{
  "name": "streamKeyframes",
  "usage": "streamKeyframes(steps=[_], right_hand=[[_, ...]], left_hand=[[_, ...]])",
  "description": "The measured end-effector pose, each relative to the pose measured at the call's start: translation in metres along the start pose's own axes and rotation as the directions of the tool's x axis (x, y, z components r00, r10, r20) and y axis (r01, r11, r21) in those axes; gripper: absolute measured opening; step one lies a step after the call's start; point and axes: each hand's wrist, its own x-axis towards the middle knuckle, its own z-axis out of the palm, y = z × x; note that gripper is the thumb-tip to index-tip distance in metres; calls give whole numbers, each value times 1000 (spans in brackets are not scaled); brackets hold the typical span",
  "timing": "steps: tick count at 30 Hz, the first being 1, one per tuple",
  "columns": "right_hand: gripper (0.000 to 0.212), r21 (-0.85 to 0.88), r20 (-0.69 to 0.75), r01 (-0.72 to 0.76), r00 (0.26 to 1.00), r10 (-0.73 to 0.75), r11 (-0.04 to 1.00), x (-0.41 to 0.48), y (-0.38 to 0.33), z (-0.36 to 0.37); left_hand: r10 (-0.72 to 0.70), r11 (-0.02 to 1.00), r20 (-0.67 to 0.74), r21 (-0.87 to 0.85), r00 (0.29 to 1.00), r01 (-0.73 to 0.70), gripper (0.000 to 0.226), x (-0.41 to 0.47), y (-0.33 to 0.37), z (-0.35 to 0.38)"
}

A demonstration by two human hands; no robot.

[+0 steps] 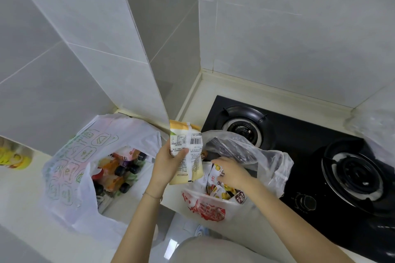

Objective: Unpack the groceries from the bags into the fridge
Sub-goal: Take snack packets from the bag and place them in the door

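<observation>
The left hand [168,163] holds a yellow-and-white plastic food packet [188,151] upright above the pale cream worktop [23,196], its grip closed round the packet's lower left edge, the thumb pressed across the printed back (barcode side toward the camera). A thin bracelet [152,196] sits on that wrist. The right hand [232,172] reaches palm-down into a translucent plastic bag with red print [205,211], which stands at the worktop's front edge just beside a black glass two-burner gas hob [299,134]; its fingertips are buried among small red, white and yellow sachets [218,191], so whether that grip pinches anything cannot be told. To the left, well apart from the hob, a white plastic bag with green printed icons [70,162] lies open on the worktop, holding several drink bottles with black caps [124,168]. Grey tiled walls rise behind both bags.
</observation>
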Motion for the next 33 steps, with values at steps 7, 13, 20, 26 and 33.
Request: streamKeyframes(steps=[7, 13, 20, 26, 33], right_hand=[[82, -175, 112, 1, 994, 18, 985, 9, -2, 14], [53, -104, 9, -100, 995, 102, 990, 10, 0, 16], [14, 174, -99, -117, 986, 135, 978, -12, 0, -19], [7, 647, -230, -11, 951, 209, 762, -34, -16, -67], [29, 993, -106, 68, 886, 452, 98, -43, -24, -76]], left_hand=[[-83, 995, 26, 56, 996, 81, 23, -3, -15, -11], [-73, 997, -6, 7, 997, 73, 23, -7, -16, -10], [-22, 998, -14, -58, 1000, 21, 20, -5, -1, -5], [24, 990, 15, -137, 1000, -22, 19, -1, 14, 2], [0, 963, 78, -267, 997, 21, 16, -3, 26, 4]])
